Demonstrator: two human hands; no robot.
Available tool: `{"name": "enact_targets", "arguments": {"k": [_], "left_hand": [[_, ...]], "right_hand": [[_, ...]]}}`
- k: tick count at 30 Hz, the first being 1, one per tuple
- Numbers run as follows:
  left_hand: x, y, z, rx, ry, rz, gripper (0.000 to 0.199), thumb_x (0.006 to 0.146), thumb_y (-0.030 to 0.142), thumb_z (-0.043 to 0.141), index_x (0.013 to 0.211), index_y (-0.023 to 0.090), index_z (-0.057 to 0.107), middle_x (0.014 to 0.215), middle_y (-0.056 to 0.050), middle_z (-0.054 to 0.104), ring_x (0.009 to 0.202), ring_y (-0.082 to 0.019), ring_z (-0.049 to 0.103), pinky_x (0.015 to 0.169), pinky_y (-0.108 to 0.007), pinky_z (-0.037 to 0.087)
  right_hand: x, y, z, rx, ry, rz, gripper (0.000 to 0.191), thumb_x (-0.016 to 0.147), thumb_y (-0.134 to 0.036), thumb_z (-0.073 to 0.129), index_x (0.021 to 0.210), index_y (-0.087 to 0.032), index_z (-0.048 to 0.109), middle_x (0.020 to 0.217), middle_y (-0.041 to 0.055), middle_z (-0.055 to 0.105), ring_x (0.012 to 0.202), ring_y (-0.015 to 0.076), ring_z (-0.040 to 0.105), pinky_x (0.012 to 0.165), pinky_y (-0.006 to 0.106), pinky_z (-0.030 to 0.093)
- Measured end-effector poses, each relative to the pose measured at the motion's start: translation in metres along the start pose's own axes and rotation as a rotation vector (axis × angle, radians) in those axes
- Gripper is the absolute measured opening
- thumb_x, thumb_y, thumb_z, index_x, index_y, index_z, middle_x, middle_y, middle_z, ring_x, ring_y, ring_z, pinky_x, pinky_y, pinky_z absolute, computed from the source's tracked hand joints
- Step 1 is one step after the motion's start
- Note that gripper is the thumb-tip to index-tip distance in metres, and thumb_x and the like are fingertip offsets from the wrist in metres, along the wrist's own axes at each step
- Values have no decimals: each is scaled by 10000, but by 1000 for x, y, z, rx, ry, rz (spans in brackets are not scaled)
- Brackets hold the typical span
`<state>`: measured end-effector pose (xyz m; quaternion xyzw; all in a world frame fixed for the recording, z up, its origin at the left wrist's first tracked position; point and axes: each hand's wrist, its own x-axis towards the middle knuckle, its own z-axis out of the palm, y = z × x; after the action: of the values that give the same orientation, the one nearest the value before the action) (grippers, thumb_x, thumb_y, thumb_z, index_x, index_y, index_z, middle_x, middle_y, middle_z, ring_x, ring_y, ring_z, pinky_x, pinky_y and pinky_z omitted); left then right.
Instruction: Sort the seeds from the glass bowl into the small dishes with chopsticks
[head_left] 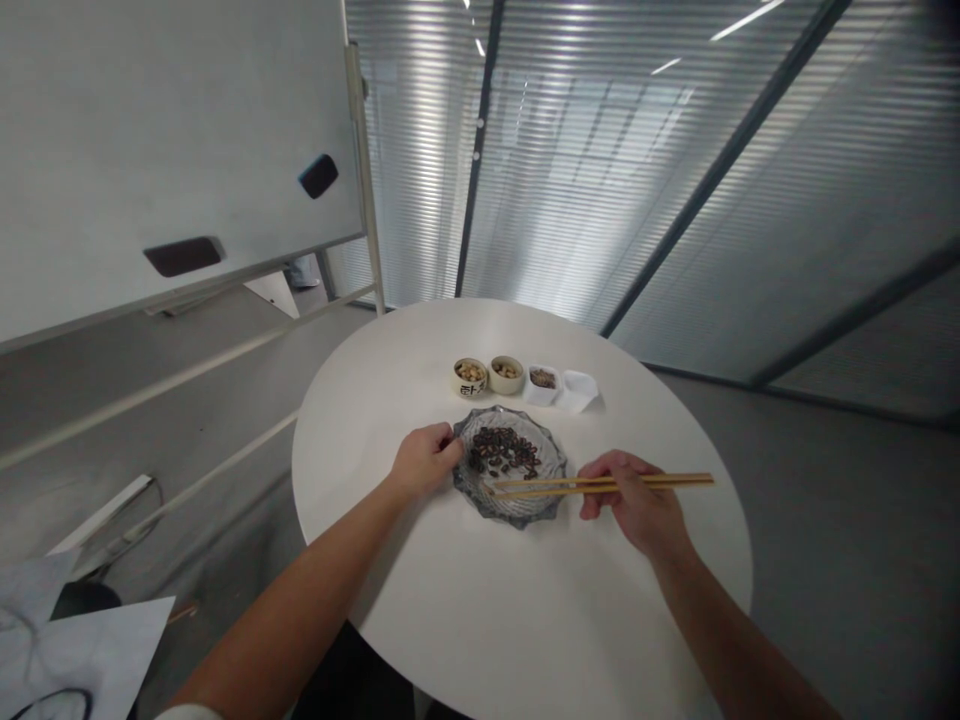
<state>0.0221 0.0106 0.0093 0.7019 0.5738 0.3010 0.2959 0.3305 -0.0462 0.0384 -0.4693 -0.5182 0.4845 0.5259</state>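
Observation:
A scalloped clear glass plate stands on the table with many small dark seeds or beans spread in it. My left hand grips the plate's left rim, thumb over the edge. In my right hand is a pair of wooden chopsticks, held nearly level from the right. Their tips reach over the left front part of the plate, below the dark pieces. Whether the tips pinch anything is too small to tell.
Behind the plate stand two round cups, a left one and a right one, holding pale pieces. Beside them are a white dish of brownish bits and another white dish. The round white table has a whiteboard at its left.

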Motion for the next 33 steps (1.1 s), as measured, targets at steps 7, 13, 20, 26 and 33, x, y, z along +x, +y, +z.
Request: {"name": "enact_targets", "arguments": {"k": [7,13,20,26,33], "left_hand": [[0,1,0,32,-7,11,274,875,371,489,690,189,579,630,24,514,634,-130,465,601,-262,294],[0,3,-2,34,-22,0,266,869,363,488,680,188,555,625,28,493,631,-126,451,598,-260,271],[0,3,-3,41,-17,15,275,877,374,481,683,191,547,632,23,499,640,-131,455,609,-264,275],[-1,2,-2,31,-5,4,268,872,362,493,677,187,549,622,29,488,629,-127,453,601,-265,266],[0,2,-2,26,-4,5,265,870,359,495,676,190,555,617,32,487,623,-125,445,600,-266,267]], "right_hand": [[-4,5,10,-23,48,44,488,872,-633,663,710,-176,716,546,51,690,397,179,626,418,293,533],[-9,-5,16,-103,93,-67,474,883,-614,661,687,-187,718,560,43,694,398,186,637,400,296,533],[-19,-11,23,-245,24,-365,405,1000,-432,581,696,-204,719,548,26,684,488,178,672,538,297,575],[-17,-12,21,-195,27,-404,384,1007,-391,578,709,-204,731,560,26,687,478,176,660,510,300,568],[-19,-17,16,-80,173,-383,376,965,-432,635,697,-197,753,600,38,702,516,191,690,493,308,583]]}}
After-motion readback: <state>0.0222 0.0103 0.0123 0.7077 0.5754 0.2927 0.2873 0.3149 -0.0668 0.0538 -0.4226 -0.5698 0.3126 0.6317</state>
